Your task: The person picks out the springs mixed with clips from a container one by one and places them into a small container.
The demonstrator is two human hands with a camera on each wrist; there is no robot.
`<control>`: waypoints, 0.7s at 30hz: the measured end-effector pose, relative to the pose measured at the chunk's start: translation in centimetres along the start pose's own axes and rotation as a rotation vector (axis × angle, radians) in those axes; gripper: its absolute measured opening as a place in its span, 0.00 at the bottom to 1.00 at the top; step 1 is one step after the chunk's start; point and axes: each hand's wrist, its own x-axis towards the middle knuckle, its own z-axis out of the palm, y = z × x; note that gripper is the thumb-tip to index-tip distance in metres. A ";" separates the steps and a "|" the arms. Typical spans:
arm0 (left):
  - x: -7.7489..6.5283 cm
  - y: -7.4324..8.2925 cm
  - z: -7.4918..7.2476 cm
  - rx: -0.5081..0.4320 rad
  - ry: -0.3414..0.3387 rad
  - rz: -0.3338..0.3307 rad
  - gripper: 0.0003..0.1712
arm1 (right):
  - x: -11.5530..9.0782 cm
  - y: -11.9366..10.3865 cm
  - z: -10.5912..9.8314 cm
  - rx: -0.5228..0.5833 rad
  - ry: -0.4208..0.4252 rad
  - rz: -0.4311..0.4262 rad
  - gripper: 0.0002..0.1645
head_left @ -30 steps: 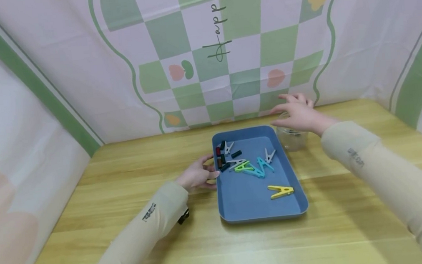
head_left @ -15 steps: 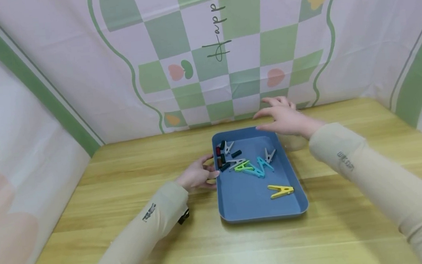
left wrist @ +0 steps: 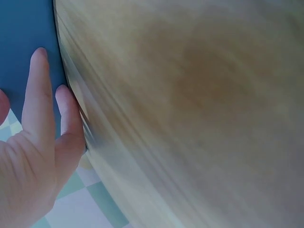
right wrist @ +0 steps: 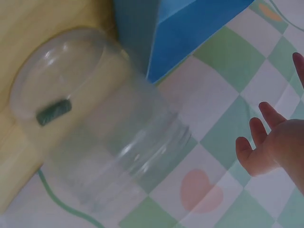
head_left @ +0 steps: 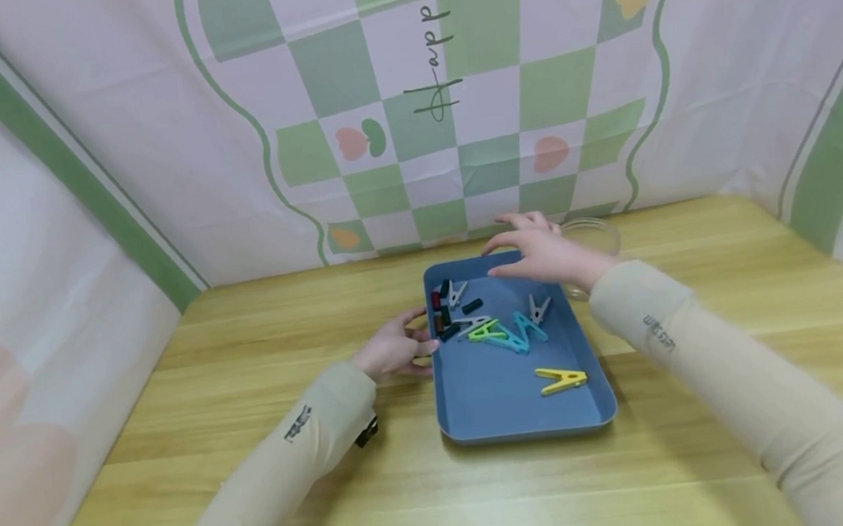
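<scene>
A blue tray (head_left: 509, 406) lies on the wooden table. Its left wall is touched from outside by my left hand (head_left: 393, 347); the left wrist view shows fairly straight fingers (left wrist: 39, 90) against that wall. Over the tray's far right corner is my right hand (head_left: 544, 254), fingers spread and holding nothing. Inside the tray are a yellow clothespin (head_left: 561, 380), a light green clothespin (head_left: 484, 332), teal clothespins (head_left: 529, 326), grey clothespins (head_left: 539, 309) and several small dark cylinders (head_left: 473, 306), one of them red (head_left: 436, 301).
Right of the tray stands a clear jar (head_left: 600, 235), partly hidden by my right hand; in the right wrist view a dark green cylinder (right wrist: 54, 112) lies inside it. A patterned cloth (head_left: 481, 82) hangs behind the table (head_left: 282, 308).
My right hand has moved left from above the jar to over the tray's far right corner, uncovering the jar's rim. My left hand and the tray have stayed in place.
</scene>
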 end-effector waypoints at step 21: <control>-0.1 0.2 0.1 -0.012 -0.005 -0.006 0.39 | 2.6 1.3 2.7 0.098 -0.059 0.058 0.22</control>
